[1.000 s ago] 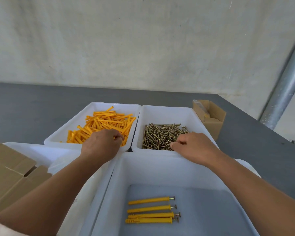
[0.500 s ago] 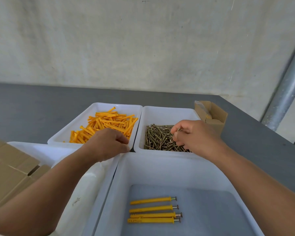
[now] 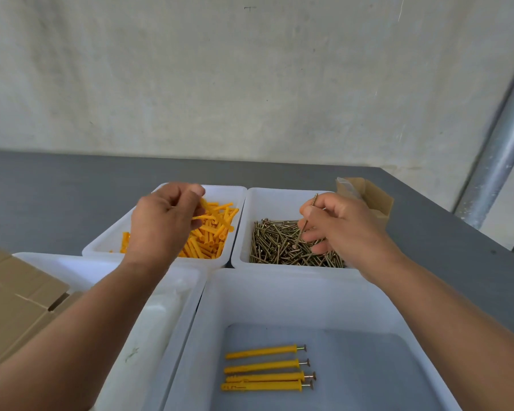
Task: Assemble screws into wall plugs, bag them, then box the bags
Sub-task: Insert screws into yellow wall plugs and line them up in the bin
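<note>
Okay, my left hand (image 3: 161, 223) pinches a wall plug (image 3: 204, 217), 11 o'clock. Right hand (image 3: 344, 229) pinches a screw (image 3: 312, 206), 1 o'clock.

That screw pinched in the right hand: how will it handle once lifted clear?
The screw looks like thin, stiff metal, so it probably won't flex. Pinched mid-shaft by the right hand, it may pivot in the grip. If dropped, it would likely land in the screw pile and tangle there.
</note>
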Available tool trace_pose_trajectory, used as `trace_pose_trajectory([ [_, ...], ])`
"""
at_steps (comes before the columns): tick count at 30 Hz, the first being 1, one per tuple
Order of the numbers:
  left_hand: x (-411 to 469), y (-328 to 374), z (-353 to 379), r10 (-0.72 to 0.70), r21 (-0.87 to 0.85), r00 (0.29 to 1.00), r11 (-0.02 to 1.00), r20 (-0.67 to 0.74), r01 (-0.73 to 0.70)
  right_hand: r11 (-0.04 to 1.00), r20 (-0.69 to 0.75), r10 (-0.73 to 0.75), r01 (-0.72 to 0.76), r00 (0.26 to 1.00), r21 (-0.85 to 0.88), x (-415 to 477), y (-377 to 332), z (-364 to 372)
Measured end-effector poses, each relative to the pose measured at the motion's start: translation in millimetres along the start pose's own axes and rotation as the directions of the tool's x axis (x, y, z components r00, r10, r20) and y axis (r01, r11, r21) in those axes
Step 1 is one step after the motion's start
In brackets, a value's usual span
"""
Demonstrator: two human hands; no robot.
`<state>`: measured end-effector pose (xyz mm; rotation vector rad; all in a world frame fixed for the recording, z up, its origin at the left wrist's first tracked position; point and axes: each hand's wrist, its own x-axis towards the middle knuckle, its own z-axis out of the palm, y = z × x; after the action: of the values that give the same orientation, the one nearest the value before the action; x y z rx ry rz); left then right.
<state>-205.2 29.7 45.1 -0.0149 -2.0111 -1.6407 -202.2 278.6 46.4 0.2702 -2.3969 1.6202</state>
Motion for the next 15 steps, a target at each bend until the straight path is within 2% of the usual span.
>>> trace_pose_trajectory([
  [2, -1, 6, 1, -0.18, -0.26, 0.982, 0.947, 0.047, 0.187, 1.0, 0.054, -0.003, 0.003, 0.999, -0.001, -3, -4, 1],
  [3, -1, 7, 2, -0.256, -0.336, 0.962, 0.901, 0.094, 0.273, 1.0, 0.099, -0.003, 0.005, 0.995, -0.016, -5, -6, 1],
  [6, -4, 7, 4, -0.38, -0.428, 0.901, 0.793, 0.21, 0.434, 0.997, 0.274, 0.02, 0.003, 0.962, -0.082, -12, -10, 4],
  [9, -6, 6, 7, -0.433, -0.447, 0.865, 0.741, 0.252, 0.501, 0.985, 0.391, 0.034, 0.036, 0.92, -0.17, -17, -14, 9],
  [15, -7, 5, 8, -0.447, -0.438, 0.847, 0.725, 0.288, 0.532, 0.952, 0.402, 0.029, 0.097, 0.915, -0.291, -19, -15, 12],
])
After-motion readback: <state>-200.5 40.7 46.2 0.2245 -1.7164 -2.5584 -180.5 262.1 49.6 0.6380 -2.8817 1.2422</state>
